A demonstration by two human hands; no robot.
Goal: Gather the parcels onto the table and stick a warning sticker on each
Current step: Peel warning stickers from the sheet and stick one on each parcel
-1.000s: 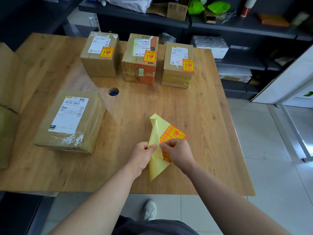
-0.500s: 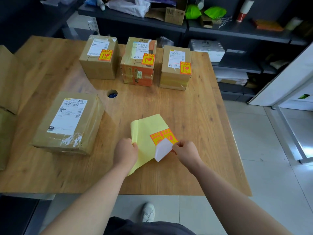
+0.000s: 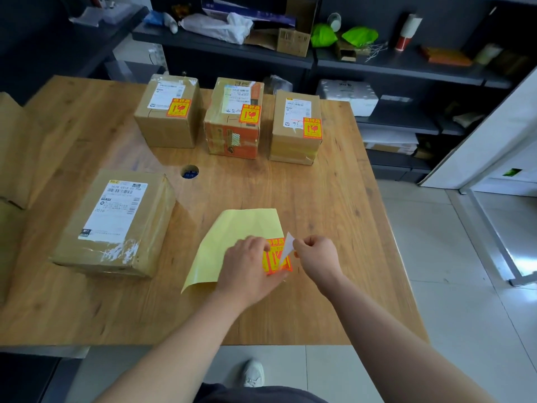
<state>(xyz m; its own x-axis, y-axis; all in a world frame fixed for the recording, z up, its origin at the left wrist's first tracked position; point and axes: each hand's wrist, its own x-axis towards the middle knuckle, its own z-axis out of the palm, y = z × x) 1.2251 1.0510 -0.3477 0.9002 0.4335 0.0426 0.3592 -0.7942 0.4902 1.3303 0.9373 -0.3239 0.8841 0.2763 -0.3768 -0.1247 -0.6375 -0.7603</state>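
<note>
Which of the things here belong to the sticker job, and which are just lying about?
In the job: back left parcel, back middle parcel, back right parcel, all stickered; big parcel, no sticker yet; sticker sheet under the left hand; sticker pinched by the right hand; table.

Lying about, on the shelves: green bags, foam box, white bag, carton, roll.

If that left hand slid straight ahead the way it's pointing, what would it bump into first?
The left hand would likely meet the orange stickers right ahead first, then the right hand pinching a peeled sticker.
</note>
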